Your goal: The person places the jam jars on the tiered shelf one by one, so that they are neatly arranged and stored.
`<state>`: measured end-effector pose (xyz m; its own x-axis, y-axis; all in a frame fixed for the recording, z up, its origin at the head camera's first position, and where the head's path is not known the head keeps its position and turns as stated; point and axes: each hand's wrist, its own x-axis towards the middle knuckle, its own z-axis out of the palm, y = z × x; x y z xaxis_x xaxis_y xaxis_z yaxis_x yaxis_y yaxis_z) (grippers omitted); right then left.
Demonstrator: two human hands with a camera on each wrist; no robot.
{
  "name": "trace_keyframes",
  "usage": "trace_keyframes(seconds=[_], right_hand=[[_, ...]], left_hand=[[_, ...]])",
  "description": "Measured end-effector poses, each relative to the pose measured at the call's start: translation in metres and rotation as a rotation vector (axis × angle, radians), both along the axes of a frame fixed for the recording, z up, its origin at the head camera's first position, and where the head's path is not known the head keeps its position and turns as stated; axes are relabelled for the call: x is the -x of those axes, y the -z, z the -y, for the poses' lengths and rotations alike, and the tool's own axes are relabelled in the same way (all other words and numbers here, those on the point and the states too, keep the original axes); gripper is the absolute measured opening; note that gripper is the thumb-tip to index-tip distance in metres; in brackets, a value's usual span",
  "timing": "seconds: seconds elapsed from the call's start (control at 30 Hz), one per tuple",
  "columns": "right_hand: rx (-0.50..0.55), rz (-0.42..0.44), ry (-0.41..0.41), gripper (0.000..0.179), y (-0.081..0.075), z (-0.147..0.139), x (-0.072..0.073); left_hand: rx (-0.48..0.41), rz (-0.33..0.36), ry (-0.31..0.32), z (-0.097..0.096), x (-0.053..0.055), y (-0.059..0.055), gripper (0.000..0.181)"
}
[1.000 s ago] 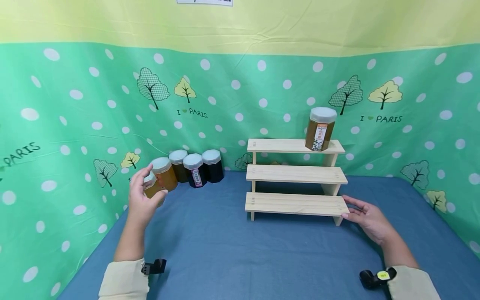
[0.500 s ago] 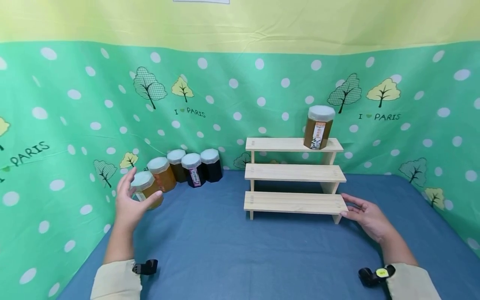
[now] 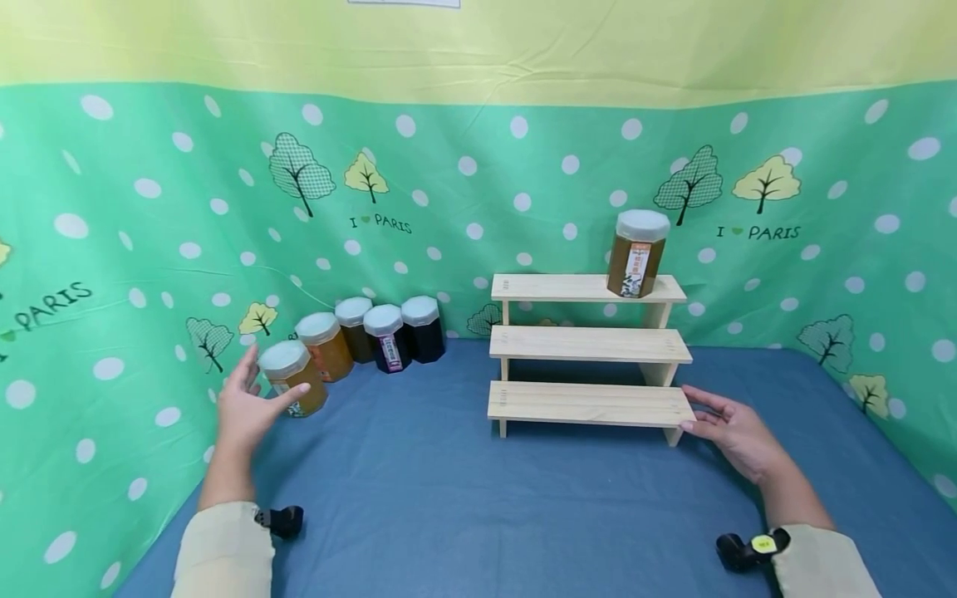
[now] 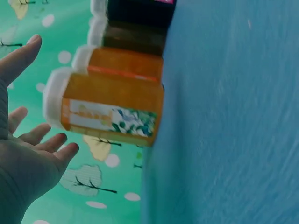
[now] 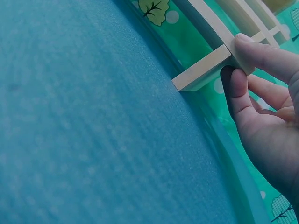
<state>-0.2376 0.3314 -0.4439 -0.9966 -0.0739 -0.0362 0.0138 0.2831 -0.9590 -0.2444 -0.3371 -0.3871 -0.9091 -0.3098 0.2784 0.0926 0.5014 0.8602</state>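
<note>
My left hand (image 3: pixel 250 411) is spread, thumb and fingers apart, beside the nearest amber honey jar (image 3: pixel 302 384). In the left wrist view the relaxed hand (image 4: pixel 32 156) is at the white-lidded end of that jar (image 4: pixel 112 102), with nothing in its grasp. A three-step wooden display stand (image 3: pixel 591 404) is on the right of the table. My right hand (image 3: pixel 736 436) pinches the right end of its lowest step; the right wrist view has the fingertips (image 5: pixel 245 42) on the board's edge. Another brown jar (image 3: pixel 637 257) stands upright on the top step, towards its right end.
Behind the nearest jar, several more white-lidded jars form a cluster: an orange one (image 3: pixel 326 353), a brown one (image 3: pixel 355 332) and two dark ones, one labelled (image 3: pixel 389 342), one plain (image 3: pixel 423 332). A polka-dot cloth (image 3: pixel 478 166) hangs behind the blue-covered table (image 3: pixel 449 498).
My left hand has moved left and slightly down, so the nearest honey jar now shows more fully. The right hand keeps its hold on the stand.
</note>
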Motion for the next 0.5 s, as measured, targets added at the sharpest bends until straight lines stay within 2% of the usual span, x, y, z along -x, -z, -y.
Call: trace_keyframes(seconds=[0.33, 0.5], right_hand=[[-0.01, -0.001, 0.001, 0.084, 0.002, 0.001, 0.001], [-0.008, 0.002, -0.004, 0.082, 0.003, 0.001, 0.002]], left_hand=[[-0.03, 0.096, 0.006, 0.02, 0.018, 0.015, 0.102], [-0.026, 0.108, -0.043, 0.024, 0.024, 0.022, 0.102]])
